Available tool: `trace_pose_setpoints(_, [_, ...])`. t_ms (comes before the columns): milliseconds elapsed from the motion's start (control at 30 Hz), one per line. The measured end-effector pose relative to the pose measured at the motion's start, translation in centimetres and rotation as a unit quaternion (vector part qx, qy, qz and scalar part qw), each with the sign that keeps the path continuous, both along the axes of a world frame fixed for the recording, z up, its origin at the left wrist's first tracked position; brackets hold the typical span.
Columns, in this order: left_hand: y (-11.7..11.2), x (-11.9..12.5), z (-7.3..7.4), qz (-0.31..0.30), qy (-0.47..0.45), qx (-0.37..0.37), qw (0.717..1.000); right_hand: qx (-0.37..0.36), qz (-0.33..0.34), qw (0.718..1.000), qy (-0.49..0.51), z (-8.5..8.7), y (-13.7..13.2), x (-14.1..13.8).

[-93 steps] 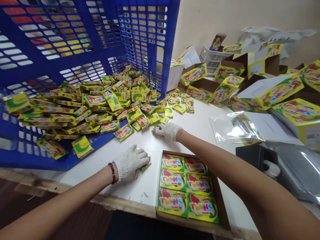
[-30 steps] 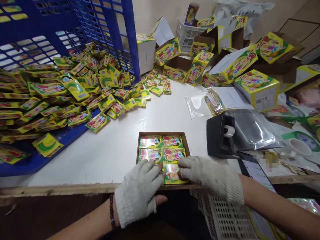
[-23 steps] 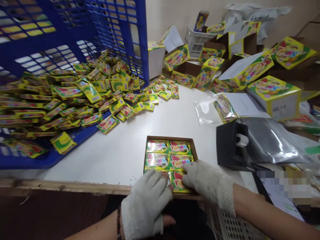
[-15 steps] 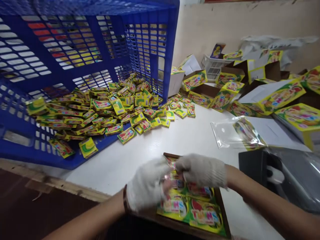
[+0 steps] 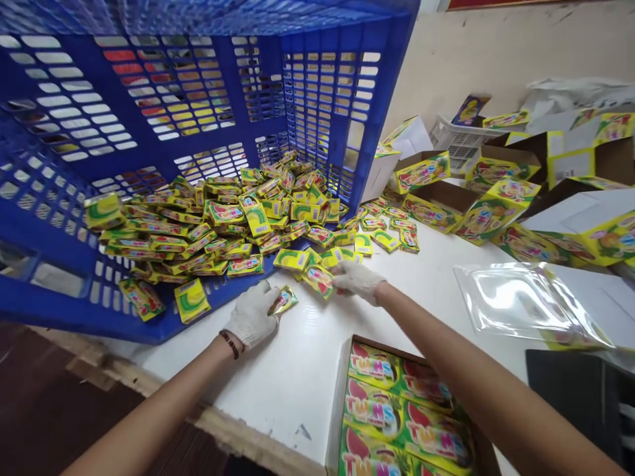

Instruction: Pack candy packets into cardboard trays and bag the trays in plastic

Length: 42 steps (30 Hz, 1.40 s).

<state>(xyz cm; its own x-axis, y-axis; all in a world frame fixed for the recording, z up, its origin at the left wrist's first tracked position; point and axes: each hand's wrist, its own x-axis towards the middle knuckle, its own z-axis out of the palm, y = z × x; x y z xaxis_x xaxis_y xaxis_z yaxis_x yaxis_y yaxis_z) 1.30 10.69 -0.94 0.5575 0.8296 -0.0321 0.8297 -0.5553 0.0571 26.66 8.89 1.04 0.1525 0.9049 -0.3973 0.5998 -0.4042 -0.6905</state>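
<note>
My left hand (image 5: 253, 314), in a white knitted glove with bare fingertips, is closed on a small candy box (image 5: 284, 300) on the white table. To its right, my gloved right hand (image 5: 361, 281) has its fingers closed on the right edge of another small candy box (image 5: 318, 281), at the front of a loose pile (image 5: 233, 218). The boxes are yellow and green with fruit prints. Near me stands an open carton (image 5: 342, 403) holding rows of flat "Twins" boxes (image 5: 370, 406); my right forearm hides part of it.
A blue plastic crate (image 5: 317, 99) lies on its side, the pile spilling from its mouth. Printed display cartons (image 5: 496, 205) crowd the back right, with a white basket (image 5: 459, 142) behind. Clear plastic (image 5: 520, 297) and a black object (image 5: 565, 390) lie at right.
Both hands have left the carton and moved forward to the loose boxes, the left one to the left. The view has shifted, so the carton shows lower and the rows inside show more.
</note>
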Motion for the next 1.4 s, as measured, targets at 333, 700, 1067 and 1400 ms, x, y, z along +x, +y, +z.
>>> trace_pose_setpoints(333, [-2.9, 0.0, -1.9, -0.023, -0.174, -0.028, 0.984, 0.021, 0.186, 0.953, -0.238, -0.3, -5.4, 3.4])
trace_pose_setpoints(700, [-12.2, 5.1, 5.7, -0.295, -0.316, -0.072, 0.899, 0.134, 0.182, 0.945, -0.235, 7.8, -17.8, 5.1])
trace_pose_setpoints(1067, [-15.1, 8.9, 5.3, -0.329, -0.073, -0.055, 0.940, 0.002, 0.201, 0.910, -0.363, 6.5, -24.5, 3.8])
trace_pose_setpoints(1400, [-14.5, 9.3, 5.1, -0.398, 0.008, -0.119, 0.910, -0.013, 0.277, 0.905, -0.322, 5.1, -23.7, 2.0])
